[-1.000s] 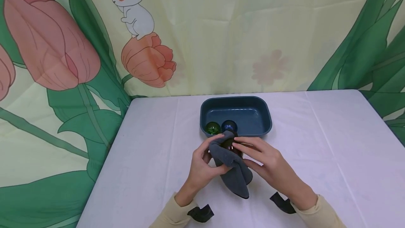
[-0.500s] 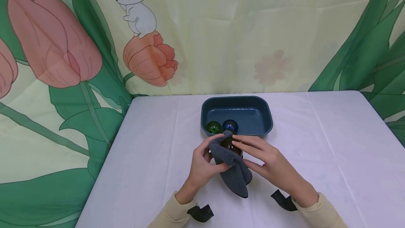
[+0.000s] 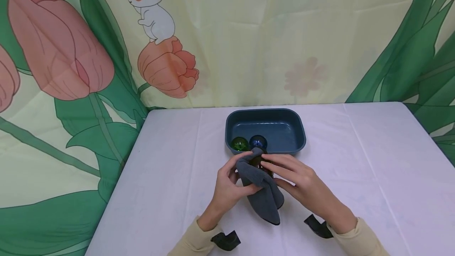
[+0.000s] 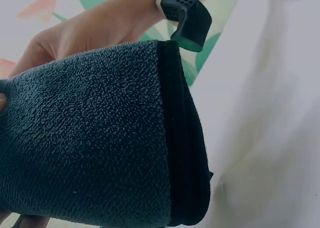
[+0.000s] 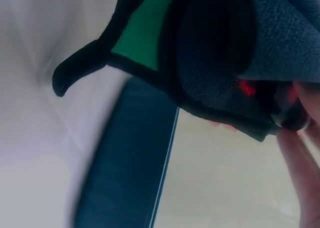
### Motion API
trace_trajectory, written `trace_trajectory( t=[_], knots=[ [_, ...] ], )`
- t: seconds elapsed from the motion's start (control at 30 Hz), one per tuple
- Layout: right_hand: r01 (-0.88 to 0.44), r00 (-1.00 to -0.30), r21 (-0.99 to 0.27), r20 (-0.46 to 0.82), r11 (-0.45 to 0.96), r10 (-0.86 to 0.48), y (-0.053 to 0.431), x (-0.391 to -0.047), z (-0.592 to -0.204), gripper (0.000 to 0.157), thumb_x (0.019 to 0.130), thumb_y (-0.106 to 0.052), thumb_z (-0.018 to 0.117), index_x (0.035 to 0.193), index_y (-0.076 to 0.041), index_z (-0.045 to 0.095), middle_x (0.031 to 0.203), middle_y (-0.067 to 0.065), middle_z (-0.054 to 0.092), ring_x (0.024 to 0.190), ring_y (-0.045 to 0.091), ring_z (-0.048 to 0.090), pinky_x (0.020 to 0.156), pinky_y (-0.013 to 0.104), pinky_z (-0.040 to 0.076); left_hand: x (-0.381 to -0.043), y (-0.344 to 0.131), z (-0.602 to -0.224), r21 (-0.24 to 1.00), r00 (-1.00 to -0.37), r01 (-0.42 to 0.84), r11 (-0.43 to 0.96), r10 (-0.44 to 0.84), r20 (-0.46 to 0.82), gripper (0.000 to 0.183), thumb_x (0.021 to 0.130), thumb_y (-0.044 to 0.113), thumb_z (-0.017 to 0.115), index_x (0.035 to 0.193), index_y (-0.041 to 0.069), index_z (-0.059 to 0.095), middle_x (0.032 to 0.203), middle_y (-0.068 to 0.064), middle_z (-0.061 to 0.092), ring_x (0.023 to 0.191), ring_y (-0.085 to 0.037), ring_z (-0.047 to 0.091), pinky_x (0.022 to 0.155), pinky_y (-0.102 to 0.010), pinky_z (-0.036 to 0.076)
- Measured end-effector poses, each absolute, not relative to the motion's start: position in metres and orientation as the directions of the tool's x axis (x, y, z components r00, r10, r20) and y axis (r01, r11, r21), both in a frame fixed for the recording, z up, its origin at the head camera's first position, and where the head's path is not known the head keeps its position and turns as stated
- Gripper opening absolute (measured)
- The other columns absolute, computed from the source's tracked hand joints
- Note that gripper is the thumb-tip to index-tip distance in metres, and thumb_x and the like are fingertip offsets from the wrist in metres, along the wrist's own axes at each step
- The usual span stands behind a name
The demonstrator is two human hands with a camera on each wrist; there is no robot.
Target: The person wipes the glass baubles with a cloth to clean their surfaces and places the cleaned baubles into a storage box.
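Just in front of the tray, my left hand (image 3: 227,185) grips a dark grey cloth (image 3: 264,200) folded around a dark reddish, shiny glass ball (image 3: 256,162). My right hand (image 3: 302,179) holds the ball from the right, its fingertips on the glass and its thumb low by the cloth. One corner of the cloth hangs down toward me. In the left wrist view the fuzzy cloth (image 4: 90,138) with its black edging covers most of my fingers. A green patch (image 5: 145,33) shows on the cloth in the right wrist view, with the dark ball (image 5: 287,113) partly hidden by cloth and fingers.
Behind the hands stands a dark blue rectangular tray (image 3: 284,134). A green glass ball (image 3: 240,144) and a blue glass ball (image 3: 258,142) lie in its front left part. The table (image 3: 170,161) has a white cover, and a printed curtain (image 3: 241,50) hangs behind it.
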State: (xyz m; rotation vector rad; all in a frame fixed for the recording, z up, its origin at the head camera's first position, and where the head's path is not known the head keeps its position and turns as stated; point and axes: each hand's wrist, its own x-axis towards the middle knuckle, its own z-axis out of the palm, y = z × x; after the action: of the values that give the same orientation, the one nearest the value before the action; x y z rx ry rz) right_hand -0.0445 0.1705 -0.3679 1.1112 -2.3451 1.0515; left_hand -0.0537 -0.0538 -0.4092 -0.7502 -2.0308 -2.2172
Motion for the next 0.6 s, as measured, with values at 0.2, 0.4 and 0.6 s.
trace_trajectory(
  t=[0.2, 0.4, 0.6],
  knots=[
    [-0.608, -0.777, -0.714, 0.445, 0.347, -0.445, 0.1711, -0.0461, -0.369, 0.069, 0.073, 0.009, 0.08, 0.137, -0.009, 0.06, 0.133, 0.011, 0.064, 0.117, 0.011, 0.063, 0.092, 0.019, 0.053, -0.0542, -0.0536, -0.4096, 0.93, -0.879, 0.348, -0.123, 0.301, 0.369, 0.067, 0.076, -0.006, 0.078, 0.137, 0.002, 0.053, 0.138, -0.019, 0.055, 0.121, -0.022, 0.06, 0.1, -0.033, 0.052],
    [-0.499, -0.833, -0.814, 0.357, 0.298, -0.422, 0.1725, -0.0493, -0.374, 0.06, 0.08, 0.003, 0.078, 0.136, -0.009, 0.06, 0.132, 0.013, 0.063, 0.113, 0.006, 0.064, 0.085, 0.031, 0.059, -0.0555, -0.0538, -0.4101, 0.929, -0.882, 0.35, -0.118, 0.292, 0.369, 0.066, 0.075, -0.006, 0.078, 0.136, 0.001, 0.054, 0.136, -0.02, 0.056, 0.12, -0.022, 0.06, 0.1, -0.033, 0.052],
    [-0.579, -0.8, -0.724, 0.417, 0.375, -0.431, 0.1736, -0.0488, -0.3724, 0.066, 0.077, -0.002, 0.082, 0.138, -0.014, 0.059, 0.139, 0.006, 0.06, 0.122, 0.008, 0.059, 0.094, 0.02, 0.052, -0.0599, -0.0531, -0.4082, 0.92, -0.88, 0.373, -0.121, 0.269, 0.392, 0.065, 0.075, -0.008, 0.078, 0.135, 0.001, 0.055, 0.132, -0.021, 0.058, 0.114, -0.021, 0.063, 0.095, -0.033, 0.055]
  ],
)
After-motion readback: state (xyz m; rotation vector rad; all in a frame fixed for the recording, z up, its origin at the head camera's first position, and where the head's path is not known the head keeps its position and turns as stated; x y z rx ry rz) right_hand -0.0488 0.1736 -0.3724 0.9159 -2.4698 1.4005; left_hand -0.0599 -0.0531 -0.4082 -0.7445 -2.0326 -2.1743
